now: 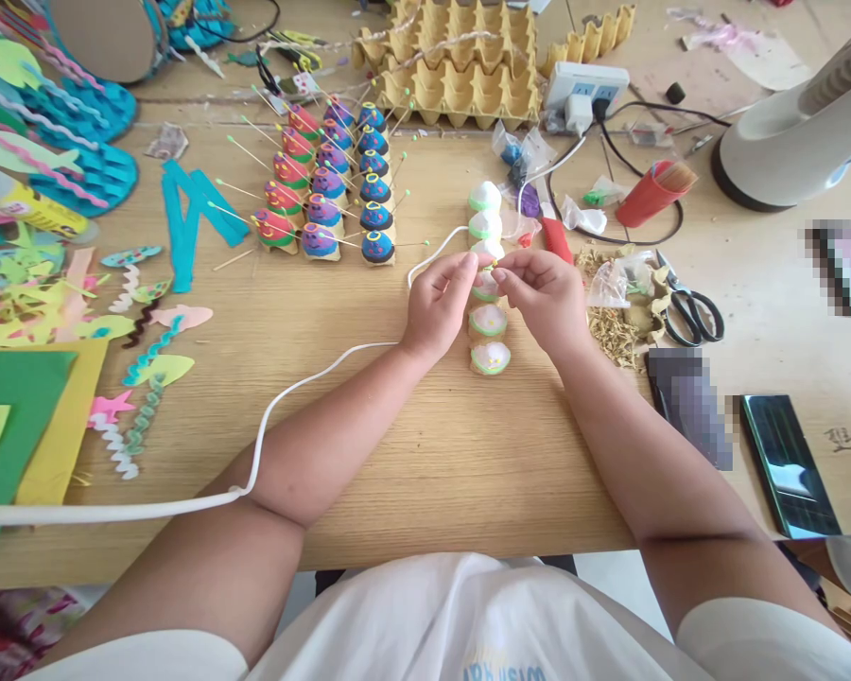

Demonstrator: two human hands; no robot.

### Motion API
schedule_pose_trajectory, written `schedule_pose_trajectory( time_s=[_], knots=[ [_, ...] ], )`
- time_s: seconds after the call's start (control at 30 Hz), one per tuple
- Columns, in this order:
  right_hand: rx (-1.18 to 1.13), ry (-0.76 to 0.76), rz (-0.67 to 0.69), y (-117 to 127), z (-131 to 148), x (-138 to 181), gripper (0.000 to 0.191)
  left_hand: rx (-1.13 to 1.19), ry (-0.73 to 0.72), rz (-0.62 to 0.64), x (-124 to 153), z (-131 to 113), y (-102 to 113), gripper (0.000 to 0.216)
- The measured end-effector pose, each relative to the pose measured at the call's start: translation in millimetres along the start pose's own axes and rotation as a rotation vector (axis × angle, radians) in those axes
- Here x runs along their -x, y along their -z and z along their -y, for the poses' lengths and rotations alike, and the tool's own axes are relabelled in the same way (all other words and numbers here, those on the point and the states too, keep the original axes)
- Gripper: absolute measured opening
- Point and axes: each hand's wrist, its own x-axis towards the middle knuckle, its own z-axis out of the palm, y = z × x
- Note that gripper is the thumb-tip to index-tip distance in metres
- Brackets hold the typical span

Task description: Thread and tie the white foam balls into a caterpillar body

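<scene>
My left hand (pixel 440 303) and my right hand (pixel 543 295) meet over the middle of the wooden table (pixel 411 454), fingers pinched together on a tiny yellow-green piece (pixel 494 268) that I cannot name. Right under them runs a row of small white domes with green rims (pixel 490 357), some with a pink and yellow top; two more white domes (pixel 484 210) stand just beyond my fingers. A white cable (pixel 312 378) runs under my left forearm.
Rows of painted red, purple and blue cup figures with sticks (pixel 326 184) stand at the back left, before egg cartons (pixel 460 66). Coloured paper cut-outs (pixel 49 312) fill the left. Scissors (pixel 687 307), a red cup (pixel 649 194), a power strip (pixel 585 90), a fan base (pixel 787 142) and a phone (pixel 787 463) lie right.
</scene>
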Motion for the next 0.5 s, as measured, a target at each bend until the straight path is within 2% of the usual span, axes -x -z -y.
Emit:
schedule_pose_trajectory(
  time_s=[0.27, 0.5],
  knots=[
    [0.02, -0.02, -0.023, -1.8, 10.4, 2.8, 0.05, -0.001, -0.003, -0.02, 0.8, -1.9, -2.5, 0.062],
    [0.049, -0.003, -0.014, -0.8, 8.7, 3.5, 0.043, -0.018, 0.014, -0.012, 1.3, -2.3, -2.1, 0.057]
  ],
)
